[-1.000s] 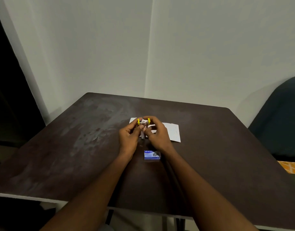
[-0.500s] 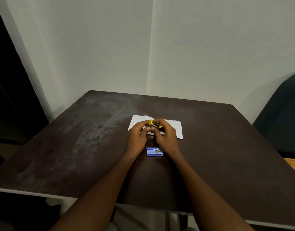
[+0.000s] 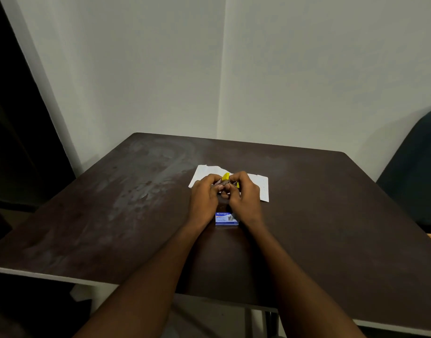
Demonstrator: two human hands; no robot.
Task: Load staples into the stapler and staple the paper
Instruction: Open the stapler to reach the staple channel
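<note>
A small yellow stapler [image 3: 225,177] is held between both hands above the middle of the dark table [image 3: 331,215]. My left hand [image 3: 204,198] grips its left side and my right hand [image 3: 246,198] grips its right side, fingers curled over it so most of it is hidden. White paper [image 3: 263,186] lies flat on the table just beyond the hands. A small blue staple box [image 3: 226,218] sits on the table between my wrists, on the near side of the hands.
The table stands in a corner of white walls [image 3: 307,81]. A dark chair back [image 3: 417,172] rises at the right edge. A dark doorway [image 3: 14,142] is on the left.
The hands have drawn closer together over the stapler. Its two yellow ends, spread apart a second ago, now show as one yellow piece.
</note>
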